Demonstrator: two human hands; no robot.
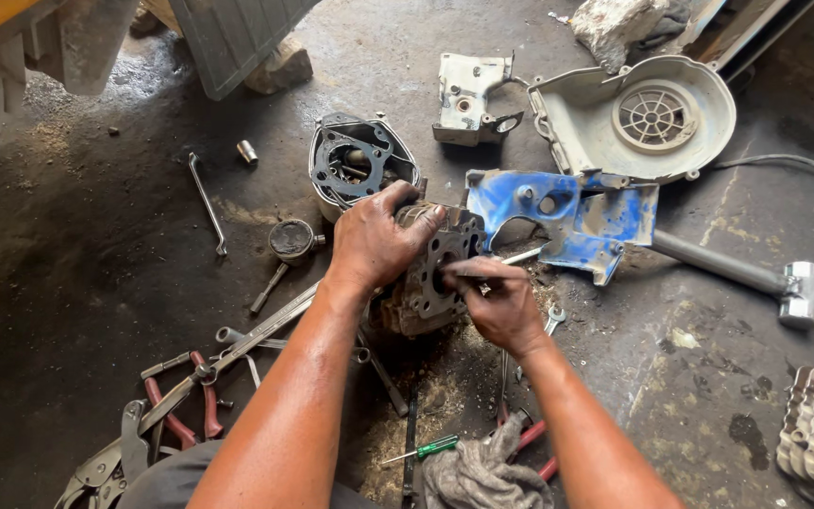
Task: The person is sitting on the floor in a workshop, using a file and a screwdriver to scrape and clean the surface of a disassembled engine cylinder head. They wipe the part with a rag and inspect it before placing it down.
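Note:
A dark, greasy engine block stands on the concrete floor at the centre of the head view. My left hand grips its top edge and steadies it. My right hand holds a thin metal tool with pinched fingers and presses its tip against the block's flat face by the round bore. A grey gasket rests in a small metal housing just behind the block.
A blue sheet-metal cover, a grey fan shroud and a grey bracket lie behind. A hammer lies right. Wrenches, red-handled pliers, a green screwdriver and a rag lie near my arms.

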